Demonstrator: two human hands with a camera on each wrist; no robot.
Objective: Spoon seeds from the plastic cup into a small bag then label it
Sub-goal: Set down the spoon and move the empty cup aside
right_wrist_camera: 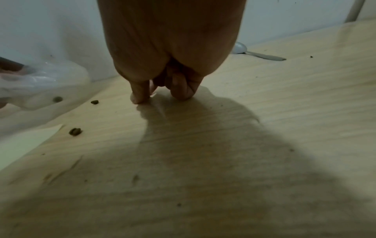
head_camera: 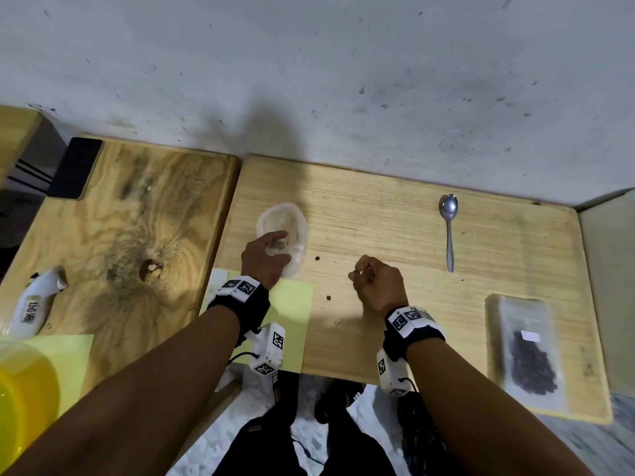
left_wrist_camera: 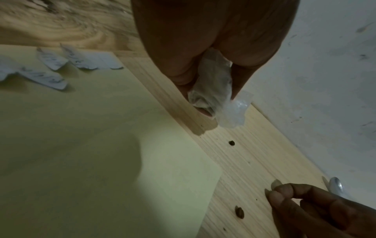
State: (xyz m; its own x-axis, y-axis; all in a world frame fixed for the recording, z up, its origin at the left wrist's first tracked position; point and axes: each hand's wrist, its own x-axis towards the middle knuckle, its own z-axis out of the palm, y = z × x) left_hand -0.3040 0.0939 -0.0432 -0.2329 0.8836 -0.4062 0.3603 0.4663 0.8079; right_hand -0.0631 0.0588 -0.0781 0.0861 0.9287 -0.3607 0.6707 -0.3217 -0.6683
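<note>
A clear, thin plastic cup (head_camera: 292,221) lies tilted on the light wooden board (head_camera: 395,207). My left hand (head_camera: 280,245) grips its near wall (left_wrist_camera: 230,112). One dark seed shows through the cup (right_wrist_camera: 57,99). Two loose seeds (head_camera: 316,258) (head_camera: 328,298) lie on the board between my hands. My right hand (head_camera: 360,271) is curled, its thumb and fingertips (right_wrist_camera: 140,96) pinched together against the board; anything between them is hidden. A metal spoon (head_camera: 448,231) lies at the back right. A small clear bag (head_camera: 525,352) of dark seeds with a white label lies at the right.
A yellow sheet (head_camera: 292,321) lies under my left wrist, with torn white paper scraps (left_wrist_camera: 50,70) on it. The darker board on the left carries a white tube (head_camera: 34,304) and a black phone (head_camera: 74,168). A yellow tub (head_camera: 24,389) stands at the bottom left. A wall runs right behind.
</note>
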